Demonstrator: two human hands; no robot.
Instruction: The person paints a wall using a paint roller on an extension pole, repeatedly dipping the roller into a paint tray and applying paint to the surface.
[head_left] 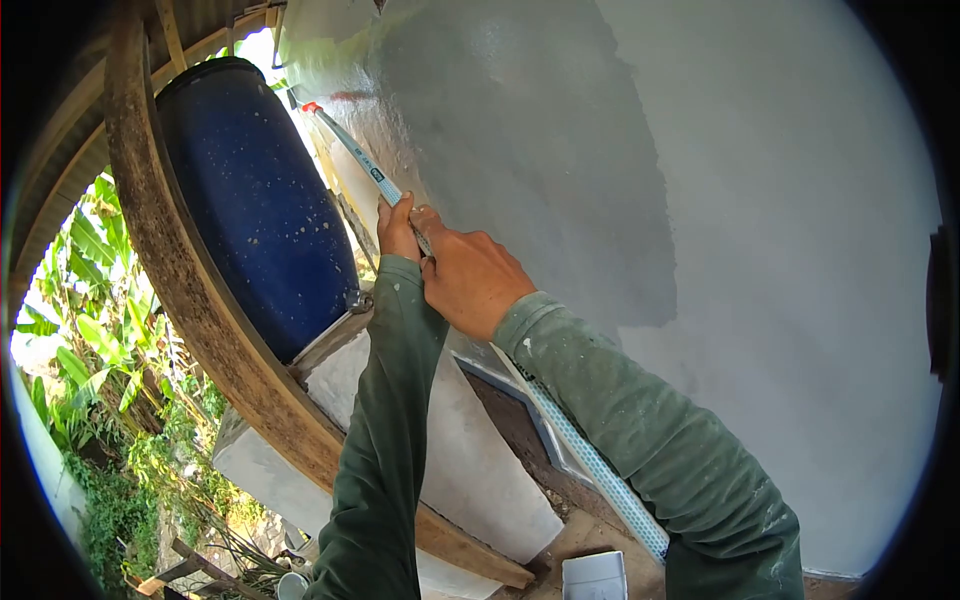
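Observation:
Both my hands grip a long pole (362,160) with a pale blue and white patterned covering. My left hand (398,232) is wrapped round it higher up, and my right hand (478,278) closes on it just below, partly hiding it. The pole runs down under my right forearm to the lower right. Its red-orange tip (311,107) is at the upper left, near the wall's edge, where a small tool head is hard to make out. The wall (540,150) has a darker grey, wet-looking patch beside lighter grey.
A blue barrel (260,210) stands at the left on a ledge, behind a curved-looking wooden beam (190,280). Below are a pale grey slab (470,450), a light container (594,577) and a white cup (292,586). Green plants (110,330) grow outside at left.

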